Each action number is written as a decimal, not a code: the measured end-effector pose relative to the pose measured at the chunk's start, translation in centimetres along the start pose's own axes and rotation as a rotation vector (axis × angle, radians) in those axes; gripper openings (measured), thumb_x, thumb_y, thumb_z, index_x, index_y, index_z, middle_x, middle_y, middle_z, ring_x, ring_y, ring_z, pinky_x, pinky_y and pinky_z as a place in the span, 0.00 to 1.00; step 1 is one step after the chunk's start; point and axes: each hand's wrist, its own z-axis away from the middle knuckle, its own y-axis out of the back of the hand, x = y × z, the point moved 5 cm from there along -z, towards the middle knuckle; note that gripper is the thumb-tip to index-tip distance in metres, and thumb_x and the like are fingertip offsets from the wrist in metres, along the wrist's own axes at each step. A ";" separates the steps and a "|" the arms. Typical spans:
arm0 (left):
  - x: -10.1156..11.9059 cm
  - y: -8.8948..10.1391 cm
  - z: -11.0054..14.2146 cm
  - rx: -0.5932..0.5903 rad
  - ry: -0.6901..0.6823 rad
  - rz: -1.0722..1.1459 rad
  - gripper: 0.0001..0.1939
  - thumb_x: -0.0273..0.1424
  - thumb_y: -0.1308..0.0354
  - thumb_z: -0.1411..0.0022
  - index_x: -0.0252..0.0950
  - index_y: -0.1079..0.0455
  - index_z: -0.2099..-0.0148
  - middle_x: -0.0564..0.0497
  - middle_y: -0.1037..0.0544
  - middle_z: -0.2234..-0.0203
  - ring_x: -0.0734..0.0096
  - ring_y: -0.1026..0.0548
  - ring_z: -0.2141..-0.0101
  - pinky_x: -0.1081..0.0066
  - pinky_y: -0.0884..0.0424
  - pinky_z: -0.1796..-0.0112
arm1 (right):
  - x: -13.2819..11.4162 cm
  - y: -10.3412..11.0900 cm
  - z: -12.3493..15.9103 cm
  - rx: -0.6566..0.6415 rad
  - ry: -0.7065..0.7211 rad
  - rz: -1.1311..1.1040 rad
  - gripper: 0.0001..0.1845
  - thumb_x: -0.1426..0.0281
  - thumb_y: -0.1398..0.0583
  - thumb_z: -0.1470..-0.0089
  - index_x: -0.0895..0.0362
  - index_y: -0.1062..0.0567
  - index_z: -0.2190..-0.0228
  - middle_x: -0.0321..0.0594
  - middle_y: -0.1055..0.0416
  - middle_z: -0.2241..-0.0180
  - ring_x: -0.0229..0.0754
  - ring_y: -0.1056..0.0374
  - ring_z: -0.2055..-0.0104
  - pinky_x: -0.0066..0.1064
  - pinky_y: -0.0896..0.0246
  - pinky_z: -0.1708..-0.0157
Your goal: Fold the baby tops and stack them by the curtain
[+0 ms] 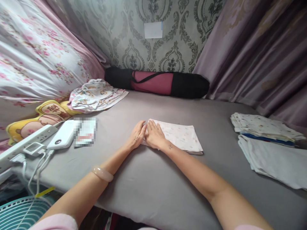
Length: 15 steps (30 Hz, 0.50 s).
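Note:
A folded white cloth (181,135) with a faint print lies flat on the grey bed sheet (144,179) in front of me. My right hand (154,134) rests palm down on its left end, fingers stretched out. Beside it, at the cloth's left edge, is my left hand (138,134), turned on its side with fingers extended and close to the right one. Part of the cloth's left edge is hidden under both hands. Neither hand grips anything.
Folded cloths (275,156) are stacked at the right. A crumpled printed cloth (96,95), a yellow cushion (35,123), a power bank (63,137) and a power strip (43,135) lie left. A long black-and-red bag (153,83) lies along the wall. A teal basket (24,210) stands below.

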 end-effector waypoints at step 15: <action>-0.3 -0.2 0.1 -0.014 -0.153 -0.178 0.26 0.45 0.57 0.35 0.34 0.38 0.43 0.40 0.29 0.48 0.58 0.32 0.46 0.57 0.37 0.44 | 5.3 3.4 3.7 0.250 0.031 -0.331 0.27 0.72 0.51 0.41 0.64 0.36 0.41 0.51 0.41 0.38 0.44 0.46 0.36 0.38 0.54 0.36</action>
